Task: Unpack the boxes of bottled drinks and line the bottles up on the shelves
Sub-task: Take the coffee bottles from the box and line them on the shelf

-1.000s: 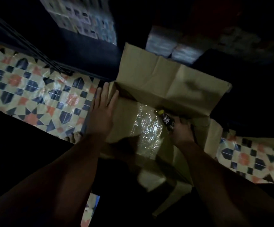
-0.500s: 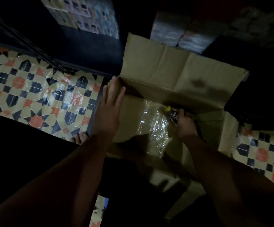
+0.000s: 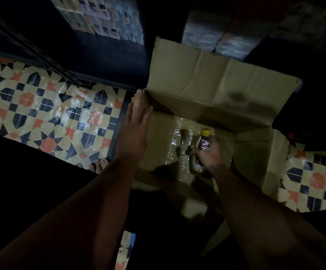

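Cardboard box (image 3: pixel 207 90) stood open and looked nearly emptied, only loose plastic wrap (image 3: pixel 179 151) on its bottom. Right hand (image 3: pixel 207 156) gripped a yellow-capped bottle (image 3: pixel 204 142) inside it; left hand (image 3: pixel 136 129) lay flat-fingered on the box's edge. Shelving that bottle remained.

Left forearm reaching up from lower left, left hand (image 3: pixel 133 131) flat with straight fingers at frame centre, right forearm from lower right, right hand (image 3: pixel 207 156) curled in a grip right of centre

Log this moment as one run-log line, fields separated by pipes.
step: unpacking | right hand: grips yellow-capped bottle inside cardboard box | left hand: flat on box's left wall | box: flaps open, plastic wrap inside
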Action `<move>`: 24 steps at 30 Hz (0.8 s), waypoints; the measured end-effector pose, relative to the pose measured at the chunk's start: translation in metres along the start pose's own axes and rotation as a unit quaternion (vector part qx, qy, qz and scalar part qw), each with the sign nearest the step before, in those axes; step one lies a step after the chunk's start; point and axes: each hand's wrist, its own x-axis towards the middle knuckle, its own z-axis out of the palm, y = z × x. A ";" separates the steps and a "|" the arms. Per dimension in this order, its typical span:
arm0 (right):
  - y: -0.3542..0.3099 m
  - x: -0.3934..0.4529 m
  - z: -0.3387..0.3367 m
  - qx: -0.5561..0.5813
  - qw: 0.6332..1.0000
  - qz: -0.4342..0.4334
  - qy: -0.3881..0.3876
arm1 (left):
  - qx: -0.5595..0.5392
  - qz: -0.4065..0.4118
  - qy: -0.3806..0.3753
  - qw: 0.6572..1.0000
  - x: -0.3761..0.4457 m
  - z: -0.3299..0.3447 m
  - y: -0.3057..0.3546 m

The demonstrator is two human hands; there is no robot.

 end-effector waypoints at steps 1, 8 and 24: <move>0.002 -0.002 0.003 -0.005 1.000 -0.001 -0.004 | 0.003 -0.002 0.002 1.000 0.000 0.001 0.000; -0.015 -0.026 0.009 -0.046 0.997 -0.042 0.053 | 0.033 -0.012 -0.017 0.999 -0.001 -0.003 0.004; -0.195 -0.212 -0.083 -0.039 0.984 -0.167 0.042 | -0.016 0.036 -0.240 0.970 0.017 -0.218 0.048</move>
